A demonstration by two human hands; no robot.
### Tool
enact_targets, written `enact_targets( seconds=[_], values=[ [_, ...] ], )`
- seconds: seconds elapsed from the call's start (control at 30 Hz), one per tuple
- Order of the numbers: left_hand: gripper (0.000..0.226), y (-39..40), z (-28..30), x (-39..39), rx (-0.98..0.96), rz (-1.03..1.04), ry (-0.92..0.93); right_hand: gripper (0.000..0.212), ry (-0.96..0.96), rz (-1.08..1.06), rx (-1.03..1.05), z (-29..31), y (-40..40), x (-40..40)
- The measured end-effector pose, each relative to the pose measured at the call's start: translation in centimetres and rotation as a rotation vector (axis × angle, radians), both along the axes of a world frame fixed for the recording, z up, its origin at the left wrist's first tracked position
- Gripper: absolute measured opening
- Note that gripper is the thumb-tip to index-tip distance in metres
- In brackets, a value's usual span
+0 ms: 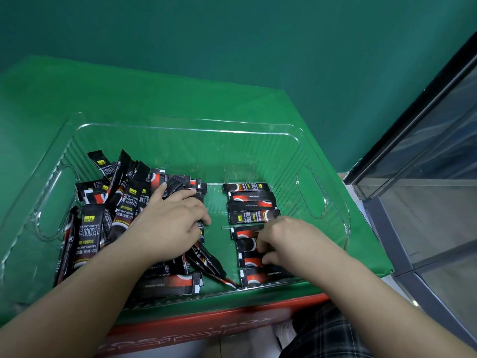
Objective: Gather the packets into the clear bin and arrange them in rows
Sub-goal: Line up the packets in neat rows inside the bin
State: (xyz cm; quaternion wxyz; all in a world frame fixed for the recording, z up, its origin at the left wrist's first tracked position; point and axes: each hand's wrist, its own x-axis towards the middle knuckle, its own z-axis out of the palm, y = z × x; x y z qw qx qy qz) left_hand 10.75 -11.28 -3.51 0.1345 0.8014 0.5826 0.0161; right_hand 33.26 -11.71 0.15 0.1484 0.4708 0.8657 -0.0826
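Observation:
A clear plastic bin (pixel 185 130) with cut-out handles stands on a green cloth. Its left half holds a loose heap of black instant coffee packets (pixel 89 228). On its right side, several packets lie flat in a neat row (pixel 251 204) running front to back. My left hand (pixel 167 223) rests on the heap, its fingers curled around a black packet at the heap's right edge. My right hand (pixel 281 239) is over the near part of the row, fingertips pinching a packet there.
The green cloth (pixel 77 94) covers a red box (pixel 206 329) under the bin. A green wall stands behind. A glass cabinet with a dark frame (pixel 426 140) is at the right. A plaid trouser leg and white shoe show below.

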Motion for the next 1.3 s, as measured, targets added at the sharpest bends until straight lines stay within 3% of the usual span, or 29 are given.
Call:
enact_targets(
  seconds=[0.13,0.3,0.67,0.93,1.1,1.3],
  values=[
    [0.033,-0.04,-0.01,0.02,0.006,0.0,-0.001,0.029,-0.061,-0.008,-0.075,-0.1,-0.3,-0.19],
    [0.034,-0.07,0.03,0.03,0.001,-0.002,-0.002,0.014,-0.063,-0.042,-0.021,0.12,-0.52,0.05],
    [0.034,-0.04,0.1,0.01,-0.005,-0.001,-0.007,0.012,-0.196,-0.078,-0.057,0.12,-0.02,-0.24],
    [0.033,0.0,-0.02,-0.02,0.0,-0.004,-0.01,0.024,-0.25,0.059,0.039,0.67,-0.27,-0.05],
    [0.034,-0.03,-0.01,-0.01,0.004,-0.008,-0.003,0.015,-0.267,0.142,0.084,0.35,-0.58,0.05],
    [0.034,-0.01,0.02,0.01,0.011,-0.008,-0.004,0.02,-0.271,0.168,0.113,-0.08,-0.49,0.18]
  ],
)
